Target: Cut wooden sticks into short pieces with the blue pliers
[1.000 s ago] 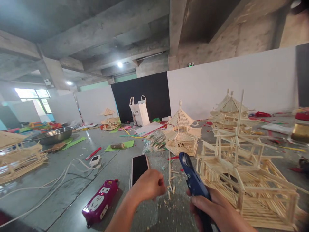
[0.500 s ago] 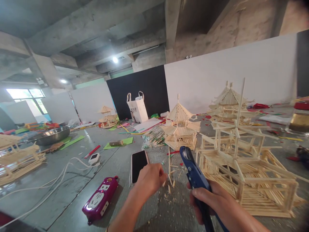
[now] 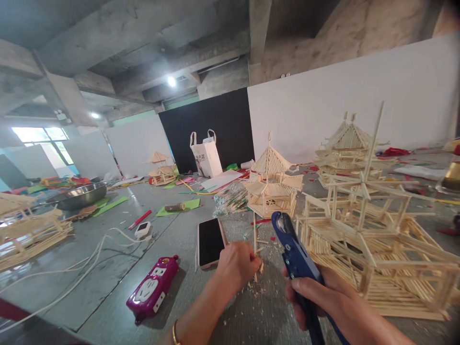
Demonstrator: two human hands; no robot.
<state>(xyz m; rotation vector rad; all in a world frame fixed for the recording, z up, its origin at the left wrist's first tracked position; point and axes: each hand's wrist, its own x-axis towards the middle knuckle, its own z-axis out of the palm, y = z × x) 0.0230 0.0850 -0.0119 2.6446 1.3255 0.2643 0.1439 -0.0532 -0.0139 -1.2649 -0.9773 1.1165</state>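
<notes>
— What's in hand? The left hand (image 3: 237, 264) pinches a thin wooden stick (image 3: 255, 238) upright over the floor; the right hand (image 3: 323, 299) is wrapped tight round blue cutters (image 3: 295, 258).

— Stage? Trimming, likely; next, stick must meet blades beside the stick model (image 3: 377, 239).

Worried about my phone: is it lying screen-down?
No, the phone lies with its dark screen facing up, beside the left hand.

left hand (image 3: 237, 264) moved forward, gripping upright stick (image 3: 255, 239)
</notes>
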